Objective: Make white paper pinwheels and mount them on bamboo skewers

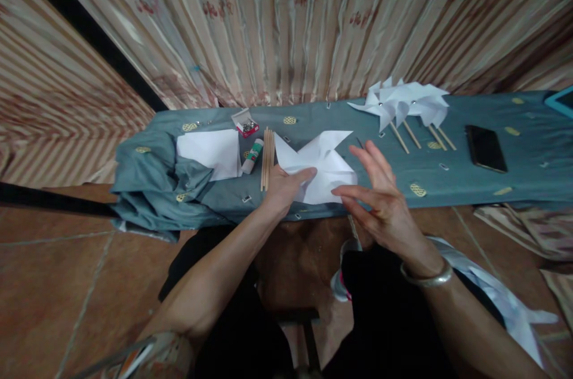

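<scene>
A white paper pinwheel (323, 155), its corners folded in toward the middle, lies over the front half of the cloth-covered table. My left hand (286, 185) grips it from the lower left, thumb pressed near its centre. At the lower right edge of the paper, my right hand (380, 200) has its thumb and index finger closed on the rim, while the other fingers stretch up and away. A small dark mark shows by those raised fingertips; I cannot make out what it is. Several wooden sticks (267, 158) lie side by side just left of the pinwheel.
A glue stick (253, 156), an open small box of metal pins (245, 123) and white paper sheets (210, 152) are on the left. Several finished pinwheels on sticks (409, 103) lie back right, near a black phone (486, 148). A blue-edged device (561, 101) sits far right. Curtains hang behind.
</scene>
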`<state>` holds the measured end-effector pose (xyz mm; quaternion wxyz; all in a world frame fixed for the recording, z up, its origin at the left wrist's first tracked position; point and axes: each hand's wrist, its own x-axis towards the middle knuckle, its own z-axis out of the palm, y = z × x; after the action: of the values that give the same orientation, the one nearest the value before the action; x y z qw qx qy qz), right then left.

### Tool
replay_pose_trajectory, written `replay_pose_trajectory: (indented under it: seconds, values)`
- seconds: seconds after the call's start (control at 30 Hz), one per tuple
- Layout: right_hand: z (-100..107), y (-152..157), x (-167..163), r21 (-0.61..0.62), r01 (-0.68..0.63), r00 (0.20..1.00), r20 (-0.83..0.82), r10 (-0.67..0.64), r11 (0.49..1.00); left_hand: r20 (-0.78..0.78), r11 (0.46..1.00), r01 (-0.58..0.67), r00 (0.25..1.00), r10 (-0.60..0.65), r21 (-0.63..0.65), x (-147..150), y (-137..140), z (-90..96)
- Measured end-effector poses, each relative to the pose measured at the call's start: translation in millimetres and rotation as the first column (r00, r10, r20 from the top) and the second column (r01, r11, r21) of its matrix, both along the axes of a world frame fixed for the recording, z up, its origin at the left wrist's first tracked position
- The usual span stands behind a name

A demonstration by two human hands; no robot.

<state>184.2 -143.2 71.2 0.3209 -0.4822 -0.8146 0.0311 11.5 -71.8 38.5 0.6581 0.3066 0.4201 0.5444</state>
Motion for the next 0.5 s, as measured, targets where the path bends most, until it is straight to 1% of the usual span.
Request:
replay_pose_trajectory:
  seconds: [0.13,0.3,0.5]
  values:
    - [-5,3,-6,0.013,0.079,0.996,-0.039,-0.079,0.997,-0.085,0.998,-0.013,0.996,0.018,0.061,2,-1,-1.1]
    - [-12,7,-14,0.064,0.19,0.978,-0.099,-0.183,0.98,-0.141,0.994,0.014,0.99,0.001,0.104,5,-4,-1.4]
    - [-13,9,-20,0.106,0.291,0.956,-0.065,-0.285,0.951,-0.185,0.991,0.051,0.982,-0.028,0.123,7,-4,-4.0]
